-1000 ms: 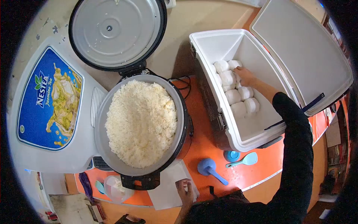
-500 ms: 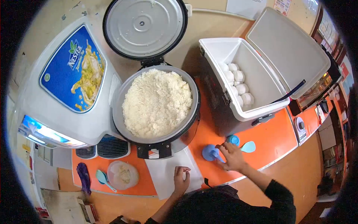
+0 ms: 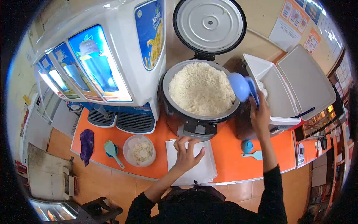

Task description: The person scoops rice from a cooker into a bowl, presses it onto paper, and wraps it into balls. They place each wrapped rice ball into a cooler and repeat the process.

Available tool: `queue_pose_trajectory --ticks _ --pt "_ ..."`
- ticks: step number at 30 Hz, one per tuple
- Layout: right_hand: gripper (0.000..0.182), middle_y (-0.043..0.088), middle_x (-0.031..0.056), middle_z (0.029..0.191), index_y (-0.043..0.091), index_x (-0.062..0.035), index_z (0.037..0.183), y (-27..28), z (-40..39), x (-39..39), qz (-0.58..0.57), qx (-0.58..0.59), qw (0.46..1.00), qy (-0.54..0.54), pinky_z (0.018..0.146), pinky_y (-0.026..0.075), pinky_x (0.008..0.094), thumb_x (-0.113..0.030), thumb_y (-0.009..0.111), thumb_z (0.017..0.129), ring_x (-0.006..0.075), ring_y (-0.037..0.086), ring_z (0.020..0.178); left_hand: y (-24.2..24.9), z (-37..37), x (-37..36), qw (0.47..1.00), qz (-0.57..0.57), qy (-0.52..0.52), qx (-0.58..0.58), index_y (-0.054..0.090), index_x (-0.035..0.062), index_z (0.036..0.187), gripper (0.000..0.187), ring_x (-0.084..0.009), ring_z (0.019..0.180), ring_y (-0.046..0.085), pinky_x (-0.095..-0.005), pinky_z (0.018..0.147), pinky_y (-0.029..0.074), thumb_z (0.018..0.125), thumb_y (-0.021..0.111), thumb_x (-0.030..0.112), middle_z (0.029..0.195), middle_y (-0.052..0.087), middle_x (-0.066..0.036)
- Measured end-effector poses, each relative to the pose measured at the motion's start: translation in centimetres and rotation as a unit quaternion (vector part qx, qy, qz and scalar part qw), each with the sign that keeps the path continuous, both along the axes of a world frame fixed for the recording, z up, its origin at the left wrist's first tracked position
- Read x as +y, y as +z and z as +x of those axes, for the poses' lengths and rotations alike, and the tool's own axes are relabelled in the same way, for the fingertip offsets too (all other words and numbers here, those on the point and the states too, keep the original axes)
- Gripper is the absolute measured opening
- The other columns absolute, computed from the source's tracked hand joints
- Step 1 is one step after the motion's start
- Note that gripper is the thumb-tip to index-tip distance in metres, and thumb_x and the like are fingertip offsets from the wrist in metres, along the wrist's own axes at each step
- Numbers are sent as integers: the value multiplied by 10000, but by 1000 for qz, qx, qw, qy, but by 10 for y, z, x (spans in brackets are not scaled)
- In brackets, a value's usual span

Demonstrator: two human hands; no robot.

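Observation:
A blue scoop is in my right hand, its handle gripped by my closed fingers. The scoop hangs over the right rim of a large rice cooker, close to the heap of white cooked rice inside. My left hand has its fingers spread and bent above a stack of white paper sheets, just in front of the cooker. Whether its fingertips touch the cooker's front cannot be told. The cooker's round lid stands raised behind.
A drink dispenser stands at left. Near it are a purple cloth, a pale green paddle and a rice tub. At right sit an open cooler box, a blue cup and a light-blue paddle.
My right hand has lifted the blue scoop from the counter to the cooker's right rim. My left hand has moved forward over the paper, fingers spreading. The camera view has turned left.

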State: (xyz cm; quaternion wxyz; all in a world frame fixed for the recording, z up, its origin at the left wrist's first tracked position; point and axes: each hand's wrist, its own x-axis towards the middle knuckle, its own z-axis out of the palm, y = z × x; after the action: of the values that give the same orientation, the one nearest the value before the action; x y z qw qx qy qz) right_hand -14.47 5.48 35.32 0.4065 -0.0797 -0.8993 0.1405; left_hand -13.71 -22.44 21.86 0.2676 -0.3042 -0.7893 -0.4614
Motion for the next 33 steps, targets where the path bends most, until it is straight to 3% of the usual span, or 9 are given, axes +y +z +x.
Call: queue_pose_trajectory --ticks 3,5,11,17,19,23,26,31,33 --pt "312 672 196 905 536 -13 1143 37 -115 -12 287 -140 947 -38 628 554 404 -134 569 857 323 689 732 4 -22 14 996 -74 10 50 504 93 1161 407 -358 1163 291 -501 961 240 854 699 275 1171 324 -135" --pt "325 669 164 817 534 17 1096 17 -184 -3 456 -118 881 -46 573 546 366 -106 578 799 260 694 676 -7 -36 26 991 -111 27 69 446 113 1235 443 -370 1222 213 -534 971 190 916 616 370 1201 295 -131" --pt "307 661 155 798 520 47 1055 -6 -205 -24 414 -232 880 -8 548 547 358 -93 574 788 263 697 681 -30 -36 38 996 -69 51 39 405 156 1266 442 -399 1316 139 -597 970 145 972 472 480 1248 287 -111" --pt "263 671 156 791 554 51 1010 -37 -172 -38 439 -140 888 -3 566 557 350 -79 572 782 257 700 672 -34 -38 46 994 -35 86 59 422 183 1272 452 -411 1354 142 -592 985 169 948 500 489 1306 296 -92" --pt "212 675 164 810 573 29 963 -42 -153 -45 391 -182 897 96 577 556 361 -92 576 788 266 701 678 -35 -40 46 994 -30 83 60 426 178 1264 446 -411 1361 135 -599 988 167 949 498 486 1310 293 -95" --pt "159 697 151 912 625 -9 928 -24 -119 -96 416 -331 845 51 679 567 348 -92 576 802 254 708 803 -40 -43 40 997 -18 40 61 440 164 1232 406 -407 1383 111 -612 998 164 962 483 463 1312 293 -105" --pt "218 667 170 717 589 -27 962 2 -128 -74 365 -359 851 115 625 544 476 -221 564 866 351 688 688 -41 -45 37 998 -13 27 55 455 139 1150 327 -392 1393 108 -595 1012 152 971 489 410 1296 306 -103" --pt "248 667 191 762 563 16 1012 24 -223 -24 374 -279 880 86 600 541 443 -167 578 846 334 684 693 -32 -46 34 998 -11 7 56 445 100 1056 291 -399 1371 146 -566 1007 125 1006 424 385 1243 321 -126" --pt "282 669 168 791 571 22 1043 23 -241 -31 504 -223 833 32 595 543 383 -136 597 810 295 689 716 -32 -47 33 998 -14 5 55 448 100 1056 290 -403 1363 160 -564 1005 135 1006 425 385 1242 329 -127"
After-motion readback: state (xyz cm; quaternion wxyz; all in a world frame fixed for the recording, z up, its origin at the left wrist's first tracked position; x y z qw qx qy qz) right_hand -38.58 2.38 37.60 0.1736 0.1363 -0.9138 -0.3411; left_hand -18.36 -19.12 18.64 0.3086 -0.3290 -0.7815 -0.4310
